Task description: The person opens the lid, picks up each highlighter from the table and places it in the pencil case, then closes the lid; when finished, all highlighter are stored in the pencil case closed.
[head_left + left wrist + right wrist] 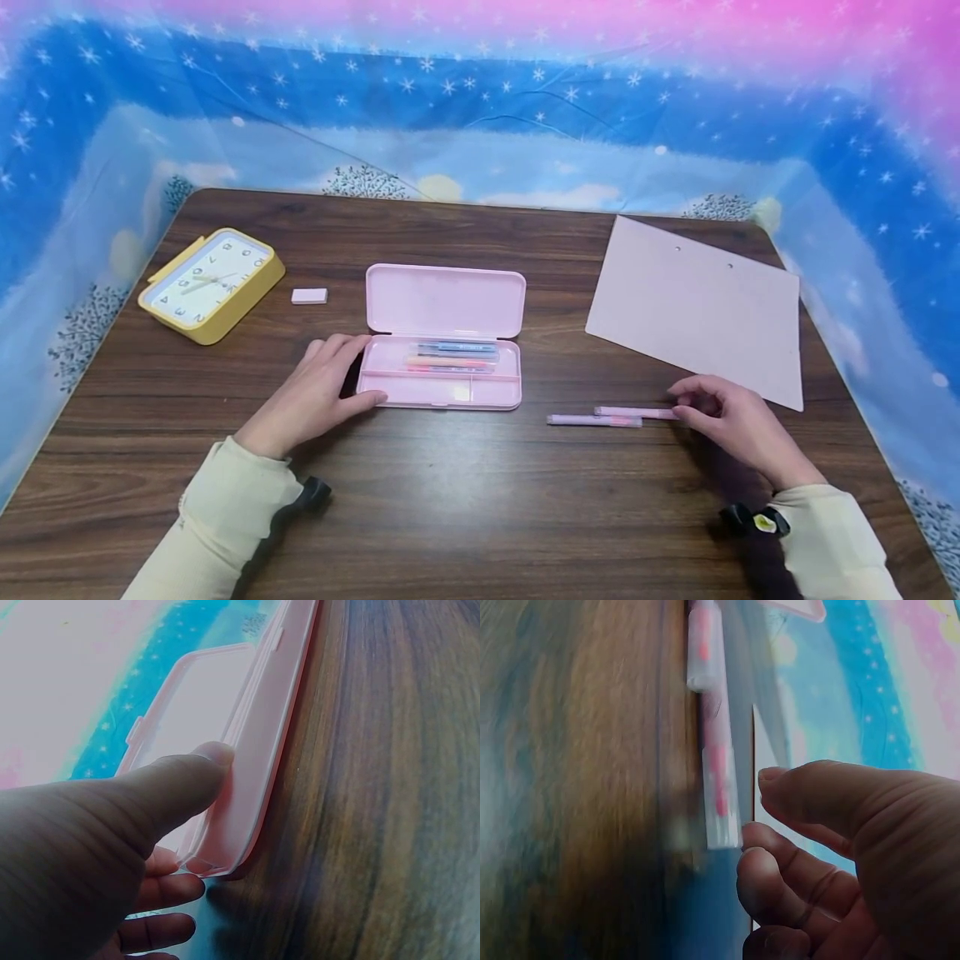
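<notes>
My left hand (318, 396) holds the left end of an open pink pencil case (420, 392). In the left wrist view its thumb (187, 784) lies against the long front wall, with the fingers around the short end. Several pens (453, 358) lie in the case's rear compartment. My right hand (738, 421) is at the right end of a pink pen (633, 412) on the table. From the right wrist, a gap shows between thumb and fingers, and the capped end of that pen (721, 802) is beside the fingertips. Another pink pen (585, 421) lies alongside, slightly nearer and further left.
A yellow clock (213, 283) sits at the back left, beside a white eraser (309, 296). At the back right lies a pale pink board (697, 308) with two small holes, its near corner close to my right hand. Patterned cloth surrounds the wooden table (450, 500).
</notes>
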Action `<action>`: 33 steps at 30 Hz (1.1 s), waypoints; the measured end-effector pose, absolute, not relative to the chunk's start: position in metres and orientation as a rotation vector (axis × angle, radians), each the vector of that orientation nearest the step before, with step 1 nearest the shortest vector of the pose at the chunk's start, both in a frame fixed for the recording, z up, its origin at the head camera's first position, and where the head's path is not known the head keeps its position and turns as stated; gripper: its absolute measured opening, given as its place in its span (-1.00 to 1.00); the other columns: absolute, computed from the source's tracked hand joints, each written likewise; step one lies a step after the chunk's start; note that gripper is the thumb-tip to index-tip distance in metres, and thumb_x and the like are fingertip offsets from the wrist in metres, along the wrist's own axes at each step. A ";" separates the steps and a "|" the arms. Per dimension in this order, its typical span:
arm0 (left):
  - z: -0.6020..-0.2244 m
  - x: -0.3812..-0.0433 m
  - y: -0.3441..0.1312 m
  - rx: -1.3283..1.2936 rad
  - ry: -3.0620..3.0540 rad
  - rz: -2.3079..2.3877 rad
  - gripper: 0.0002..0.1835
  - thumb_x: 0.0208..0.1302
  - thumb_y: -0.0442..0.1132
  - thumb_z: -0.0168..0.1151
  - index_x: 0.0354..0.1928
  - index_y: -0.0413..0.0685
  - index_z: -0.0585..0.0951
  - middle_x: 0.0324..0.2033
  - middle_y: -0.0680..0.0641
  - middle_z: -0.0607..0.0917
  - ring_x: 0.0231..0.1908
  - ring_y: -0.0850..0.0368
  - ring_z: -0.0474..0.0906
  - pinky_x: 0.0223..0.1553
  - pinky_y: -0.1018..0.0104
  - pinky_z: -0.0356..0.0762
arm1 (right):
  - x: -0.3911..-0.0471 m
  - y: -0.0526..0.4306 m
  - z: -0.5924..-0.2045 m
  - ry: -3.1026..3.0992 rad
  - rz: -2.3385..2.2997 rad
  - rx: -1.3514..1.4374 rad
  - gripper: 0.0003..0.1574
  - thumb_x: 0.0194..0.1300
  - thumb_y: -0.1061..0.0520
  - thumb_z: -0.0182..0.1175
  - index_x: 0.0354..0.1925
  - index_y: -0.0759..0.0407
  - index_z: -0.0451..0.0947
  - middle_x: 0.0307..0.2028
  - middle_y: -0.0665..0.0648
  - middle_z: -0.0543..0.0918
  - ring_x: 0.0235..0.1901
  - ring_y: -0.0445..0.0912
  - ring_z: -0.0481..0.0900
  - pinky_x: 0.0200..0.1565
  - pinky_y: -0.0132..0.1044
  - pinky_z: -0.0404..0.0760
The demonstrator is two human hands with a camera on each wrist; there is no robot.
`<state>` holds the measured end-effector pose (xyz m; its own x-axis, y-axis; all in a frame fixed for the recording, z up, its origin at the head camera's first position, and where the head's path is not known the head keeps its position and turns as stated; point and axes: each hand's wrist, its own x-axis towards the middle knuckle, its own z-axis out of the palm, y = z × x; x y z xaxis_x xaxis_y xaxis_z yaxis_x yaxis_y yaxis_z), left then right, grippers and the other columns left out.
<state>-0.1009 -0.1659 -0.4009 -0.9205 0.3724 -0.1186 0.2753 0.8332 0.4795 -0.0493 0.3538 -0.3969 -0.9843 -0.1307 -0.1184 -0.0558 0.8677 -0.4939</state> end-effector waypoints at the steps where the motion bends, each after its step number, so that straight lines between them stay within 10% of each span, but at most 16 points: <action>1: -0.401 -0.101 -0.166 0.502 2.807 0.688 -0.14 0.22 0.07 0.36 0.44 -0.20 0.25 0.25 -0.25 0.43 0.14 -0.13 0.28 0.17 -0.11 0.40 | -0.049 0.355 -0.398 2.893 -0.759 -0.144 -0.74 0.29 0.02 0.33 -0.04 -0.02 0.64 -0.31 -0.01 0.66 -0.47 -0.26 0.51 -0.37 -0.37 0.47; 33: -0.405 -0.102 -0.168 0.543 2.822 0.701 -0.15 0.22 0.07 0.35 0.42 -0.23 0.28 0.19 -0.24 0.46 0.10 -0.12 0.29 0.15 -0.07 0.39 | -0.045 0.364 -0.408 2.964 -0.758 -0.243 -0.93 0.26 0.00 0.35 -0.27 -0.19 0.64 -0.50 -0.12 0.54 -0.56 -0.28 0.37 -0.48 -0.39 0.36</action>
<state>-0.1024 -0.1679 -0.4048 -0.9163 0.3908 -0.0882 0.3041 0.8218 0.4818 -0.0450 0.3640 -0.4084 -0.9848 -0.1707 -0.0309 -0.1349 0.8658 -0.4819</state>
